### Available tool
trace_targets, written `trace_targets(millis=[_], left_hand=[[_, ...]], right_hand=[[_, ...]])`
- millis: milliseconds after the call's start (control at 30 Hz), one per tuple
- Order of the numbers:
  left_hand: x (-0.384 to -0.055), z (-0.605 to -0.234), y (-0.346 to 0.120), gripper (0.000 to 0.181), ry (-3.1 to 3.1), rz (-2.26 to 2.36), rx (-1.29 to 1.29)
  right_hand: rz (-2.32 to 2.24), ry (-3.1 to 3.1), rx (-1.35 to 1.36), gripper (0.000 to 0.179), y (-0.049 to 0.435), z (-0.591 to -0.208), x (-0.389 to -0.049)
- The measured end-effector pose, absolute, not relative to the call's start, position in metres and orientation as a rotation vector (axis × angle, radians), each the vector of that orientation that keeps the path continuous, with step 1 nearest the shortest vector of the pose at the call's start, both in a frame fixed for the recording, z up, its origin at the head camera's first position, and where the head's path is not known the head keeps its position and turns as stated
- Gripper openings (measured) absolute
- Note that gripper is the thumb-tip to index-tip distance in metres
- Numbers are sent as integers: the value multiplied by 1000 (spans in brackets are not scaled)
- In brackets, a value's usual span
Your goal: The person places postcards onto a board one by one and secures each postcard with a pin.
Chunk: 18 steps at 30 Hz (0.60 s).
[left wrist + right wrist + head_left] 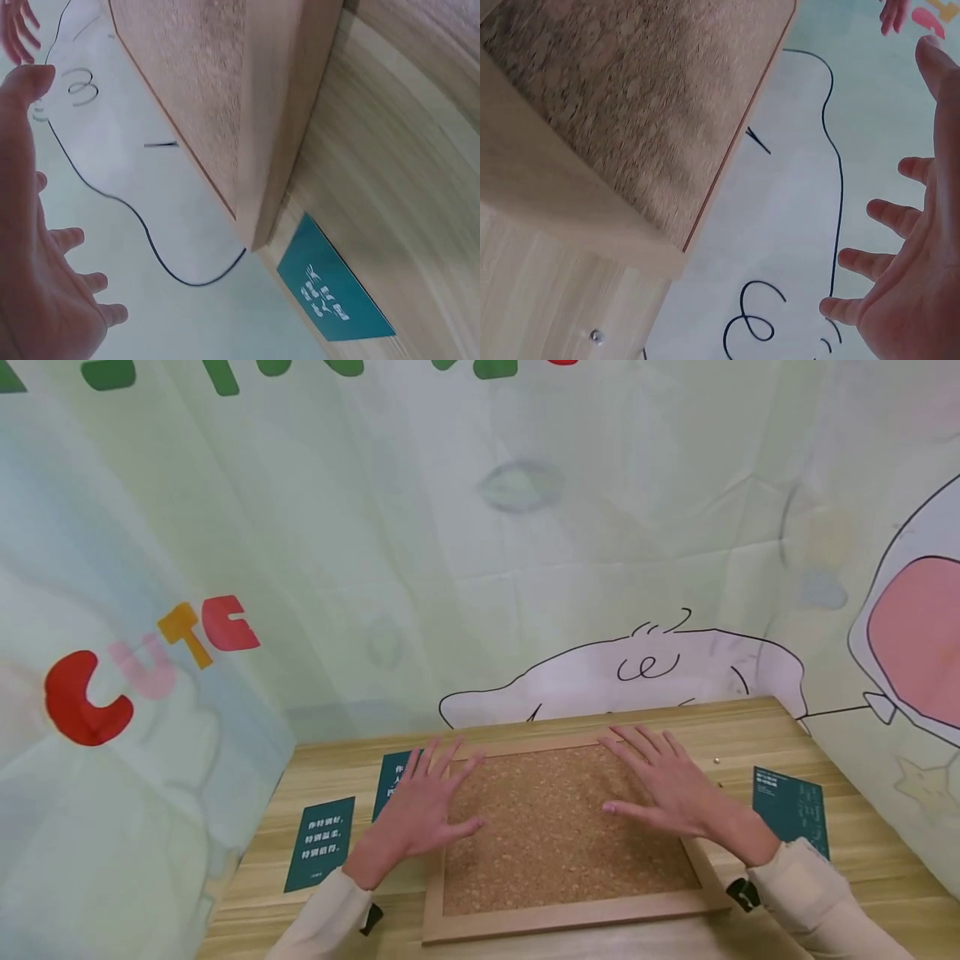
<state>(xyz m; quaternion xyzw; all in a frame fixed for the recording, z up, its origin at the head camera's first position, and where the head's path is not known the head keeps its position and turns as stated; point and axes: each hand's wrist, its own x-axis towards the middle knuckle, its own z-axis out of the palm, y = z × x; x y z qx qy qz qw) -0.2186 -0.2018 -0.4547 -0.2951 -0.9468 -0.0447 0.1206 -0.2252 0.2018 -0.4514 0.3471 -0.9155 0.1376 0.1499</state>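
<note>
A cork board (pixel 555 818) in a pale wooden frame lies on the table in front of me. My left hand (pixel 423 810) hovers over its left side, fingers spread, holding nothing. Over the right side is my right hand (pixel 675 785), likewise spread and with nothing in it. In the left wrist view a gap shows between the left hand (pixel 45 247) and the wooden frame (pixel 274 112). The right wrist view likewise has the right hand (pixel 922 247) apart from the cork surface (pixel 645 97).
Left of the board lie a dark green card with white writing (pixel 321 843) and a second card (pixel 390 777), partly behind the left hand. Another green card (pixel 791 806) lies on the right. A small shiny pin-like piece (pixel 596 337) sits beside the board. A printed curtain (pixel 420 568) hangs behind the table.
</note>
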Motion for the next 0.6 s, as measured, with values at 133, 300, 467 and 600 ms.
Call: trace_targets(millis=[133, 300, 467, 600], left_hand=[[-220, -452, -211, 89, -2750, -205, -805], [-224, -455, -226, 82, -2751, -260, -724], [-227, -464, -238, 80, -2767, -317, -683], [-227, -473, -249, 78, -2826, -361, -591]], right_hand=[[435, -2603, 951, 88, 210, -452, -229], [543, -2647, 834, 82, 220, -455, -231], [735, -2716, 699, 76, 231, -463, -231], [886, -2738, 616, 74, 239, -469, -229]])
